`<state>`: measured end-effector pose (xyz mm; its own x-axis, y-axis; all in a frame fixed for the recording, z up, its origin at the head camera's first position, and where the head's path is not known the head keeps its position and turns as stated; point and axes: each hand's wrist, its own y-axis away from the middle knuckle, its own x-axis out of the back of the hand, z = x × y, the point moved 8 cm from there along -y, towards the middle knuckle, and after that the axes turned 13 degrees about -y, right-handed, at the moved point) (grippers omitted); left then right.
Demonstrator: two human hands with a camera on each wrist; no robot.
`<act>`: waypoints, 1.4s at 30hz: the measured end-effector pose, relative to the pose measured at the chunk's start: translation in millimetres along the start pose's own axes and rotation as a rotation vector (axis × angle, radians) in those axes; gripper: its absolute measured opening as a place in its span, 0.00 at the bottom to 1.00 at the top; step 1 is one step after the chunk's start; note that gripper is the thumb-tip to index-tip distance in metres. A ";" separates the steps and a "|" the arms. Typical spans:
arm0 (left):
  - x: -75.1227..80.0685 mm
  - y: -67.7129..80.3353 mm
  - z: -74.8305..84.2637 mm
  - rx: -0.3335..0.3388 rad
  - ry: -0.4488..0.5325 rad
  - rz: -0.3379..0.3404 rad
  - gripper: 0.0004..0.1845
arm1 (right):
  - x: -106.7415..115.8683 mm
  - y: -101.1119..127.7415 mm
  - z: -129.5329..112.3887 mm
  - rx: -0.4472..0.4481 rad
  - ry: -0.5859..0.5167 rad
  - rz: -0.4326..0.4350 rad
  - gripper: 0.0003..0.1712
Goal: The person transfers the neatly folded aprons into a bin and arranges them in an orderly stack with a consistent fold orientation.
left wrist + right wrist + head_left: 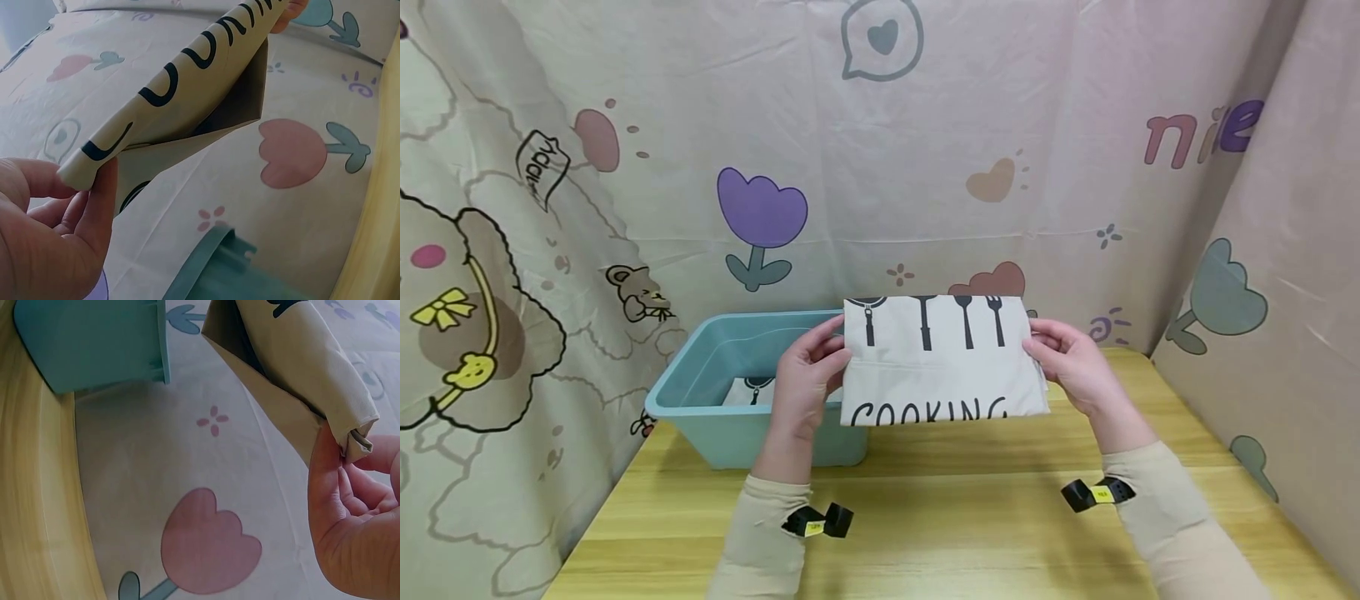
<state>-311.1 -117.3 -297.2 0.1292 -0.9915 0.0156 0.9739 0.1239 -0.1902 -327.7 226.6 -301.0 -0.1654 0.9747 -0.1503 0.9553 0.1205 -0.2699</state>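
Observation:
A folded white cloth printed with dark kitchen utensils and the word COOKING is held up in the air, in front of the right part of a teal bin. My left hand pinches its left edge between thumb and fingers. At the opposite edge, my right hand pinches it the same way. Both wrist views show the cloth folded in layers, with a gap between them; the right wrist view shows the thumb and fingers of the right hand on a folded corner.
The teal plastic bin stands on the wooden table at the left. Inside it lies another white cloth with a dark print. A patterned curtain hangs behind the table and along both sides.

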 end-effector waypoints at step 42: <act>111.1 -30.0 9.9 0.055 -0.241 0.077 0.27 | -108.0 -42.0 16.9 0.002 -0.113 -0.077 0.22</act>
<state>-324.1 -230.8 -280.0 0.2372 -0.9419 0.2380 0.9674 0.2067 -0.1460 -354.1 113.1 -289.5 -0.2647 0.9352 -0.2350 0.9384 0.1937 -0.2862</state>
